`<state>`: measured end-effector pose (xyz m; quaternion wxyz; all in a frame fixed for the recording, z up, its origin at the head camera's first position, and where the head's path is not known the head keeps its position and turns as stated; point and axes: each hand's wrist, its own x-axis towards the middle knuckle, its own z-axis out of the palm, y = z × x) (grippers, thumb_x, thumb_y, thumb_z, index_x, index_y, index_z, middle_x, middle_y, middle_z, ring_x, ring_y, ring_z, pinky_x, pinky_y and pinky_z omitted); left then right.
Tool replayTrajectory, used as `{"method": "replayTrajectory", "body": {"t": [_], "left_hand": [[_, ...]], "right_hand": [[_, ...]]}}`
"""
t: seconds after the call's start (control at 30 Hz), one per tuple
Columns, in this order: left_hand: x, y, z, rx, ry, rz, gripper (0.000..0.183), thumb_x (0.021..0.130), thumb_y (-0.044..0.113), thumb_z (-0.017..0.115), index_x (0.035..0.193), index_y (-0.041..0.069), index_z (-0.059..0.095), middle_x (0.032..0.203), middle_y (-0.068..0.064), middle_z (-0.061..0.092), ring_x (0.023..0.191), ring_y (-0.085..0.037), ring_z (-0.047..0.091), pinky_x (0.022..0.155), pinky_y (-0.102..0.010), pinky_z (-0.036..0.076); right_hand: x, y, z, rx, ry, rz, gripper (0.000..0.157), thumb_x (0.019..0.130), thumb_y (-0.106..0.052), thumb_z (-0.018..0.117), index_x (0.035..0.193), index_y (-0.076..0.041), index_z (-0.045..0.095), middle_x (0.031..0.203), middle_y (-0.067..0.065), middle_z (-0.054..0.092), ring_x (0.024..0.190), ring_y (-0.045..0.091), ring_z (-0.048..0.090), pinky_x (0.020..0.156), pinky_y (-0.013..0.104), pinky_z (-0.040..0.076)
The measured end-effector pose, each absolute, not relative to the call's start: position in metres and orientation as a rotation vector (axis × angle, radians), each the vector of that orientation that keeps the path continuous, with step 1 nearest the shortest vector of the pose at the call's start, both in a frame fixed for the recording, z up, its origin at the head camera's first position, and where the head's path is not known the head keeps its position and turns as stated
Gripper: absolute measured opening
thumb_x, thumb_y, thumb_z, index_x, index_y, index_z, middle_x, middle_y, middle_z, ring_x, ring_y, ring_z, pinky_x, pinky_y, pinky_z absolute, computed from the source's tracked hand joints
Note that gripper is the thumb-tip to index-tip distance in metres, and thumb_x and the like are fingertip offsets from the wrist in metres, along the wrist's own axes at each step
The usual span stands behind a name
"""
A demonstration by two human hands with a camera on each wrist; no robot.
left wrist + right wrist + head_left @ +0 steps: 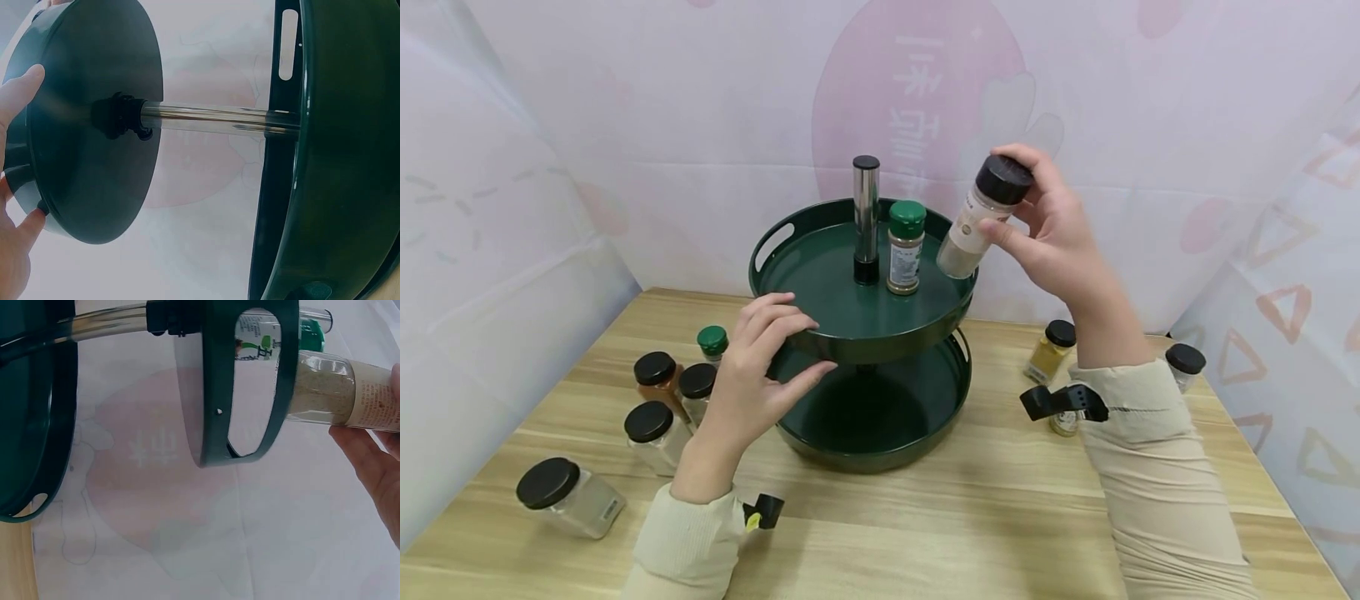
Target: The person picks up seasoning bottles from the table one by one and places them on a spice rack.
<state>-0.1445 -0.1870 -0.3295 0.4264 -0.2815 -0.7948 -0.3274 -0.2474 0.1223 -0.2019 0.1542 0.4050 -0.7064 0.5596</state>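
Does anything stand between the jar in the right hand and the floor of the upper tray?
Nothing visible blocks the black-capped jar; the green-capped bottle stands on the upper tray, to the jar's left.

The two-tier tray (865, 315) is dark green, its post (866, 212) silver and black. The held jar (964, 240) has a black lid (1003, 179) and cream label (972, 218). Tan grain streaks the tabletop (940, 533); pink shapes pattern the white backdrop (715, 108).

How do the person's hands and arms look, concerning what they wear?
Left hand and right hand are ungloved, with long cream fabric sleeves, the right one wrinkled. Near each sleeve's end is a black angular device; the left device shows a yellow patch.
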Motion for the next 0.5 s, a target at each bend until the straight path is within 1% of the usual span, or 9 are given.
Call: {"method": "replayTrajectory", "body": {"t": [0.1, 0.3, 0.4, 0.5], "left_hand": [[-0.144, -0.187, -0.33, -0.702, -1.987, -0.819, 0.048, 0.09, 0.048, 0.067, 0.108, 0.004, 0.067, 0.11, -0.014, 0.065, 0.128, -0.036, 0.049, 0.117, -0.033, 0.036], [-0.144, -0.187, -0.329, -0.704, -1.987, -0.82, 0.048, 0.09, 0.048, 0.067, 0.109, 0.004, 0.067, 0.111, -0.014, 0.065, 0.128, -0.036, 0.049, 0.117, -0.035, 0.036], [-0.144, -0.187, -0.329, -0.705, -1.988, -0.817, 0.048, 0.09, 0.049, 0.066, 0.109, 0.004, 0.067, 0.11, -0.014, 0.065, 0.128, -0.036, 0.049, 0.117, -0.036, 0.036], [-0.144, -0.187, -0.328, -0.707, -1.989, -0.815, 0.048, 0.091, 0.049, 0.066, 0.109, 0.004, 0.067, 0.111, -0.014, 0.065, 0.128, -0.036, 0.049, 0.117, -0.037, 0.036]], "right_hand": [[-0.247, 0.118, -0.204, 1.156, -2.111, 1.552, 0.062, 0.087, 0.015, 0.063, 0.143, 0.0, 0.04, 0.131, 0.0, 0.05, 0.116, 0.02, 0.054, 0.097, 0.02, 0.05], [-0.247, 0.113, -0.21, 1.161, -2.229, 1.486, 0.063, 0.088, 0.013, 0.064, 0.144, 0.0, 0.038, 0.136, 0.01, 0.049, 0.115, 0.018, 0.057, 0.094, 0.017, 0.052], [-0.247, 0.112, -0.214, 1.163, -2.262, 1.471, 0.063, 0.089, 0.012, 0.064, 0.145, -0.001, 0.037, 0.139, 0.013, 0.048, 0.117, 0.02, 0.057, 0.093, 0.016, 0.052], [-0.247, 0.112, -0.216, 1.166, -2.281, 1.464, 0.063, 0.089, 0.011, 0.064, 0.145, -0.001, 0.037, 0.141, 0.015, 0.046, 0.119, 0.026, 0.057, 0.09, 0.015, 0.053]]}}
